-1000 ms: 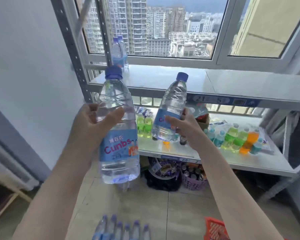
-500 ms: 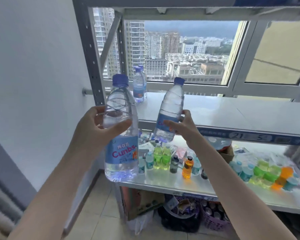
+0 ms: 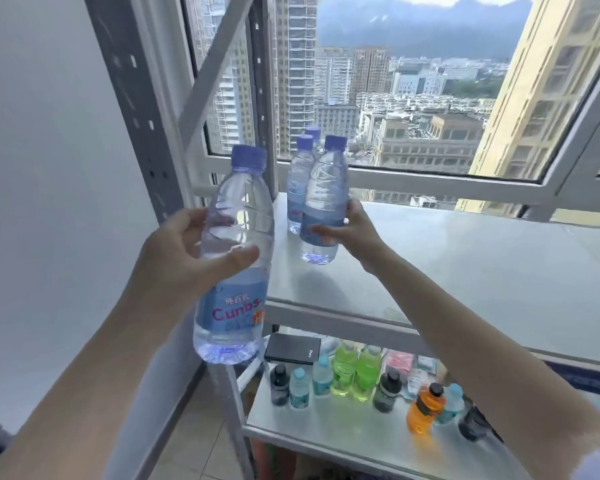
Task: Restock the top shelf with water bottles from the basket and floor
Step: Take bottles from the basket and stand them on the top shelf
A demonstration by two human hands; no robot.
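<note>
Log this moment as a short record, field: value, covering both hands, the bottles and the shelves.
left hand: left hand grips a water bottle upright, off the shelf's front left corner
right hand: right hand grips a second bottle, its base at or just above the top shelf; contact unclear
already on top shelf: two capped bottles at the back left, by the window
lower shelf: lower shelf holds small drinks, among them green bottles and an orange bottle
task state: neither held bottle released yet
</note>
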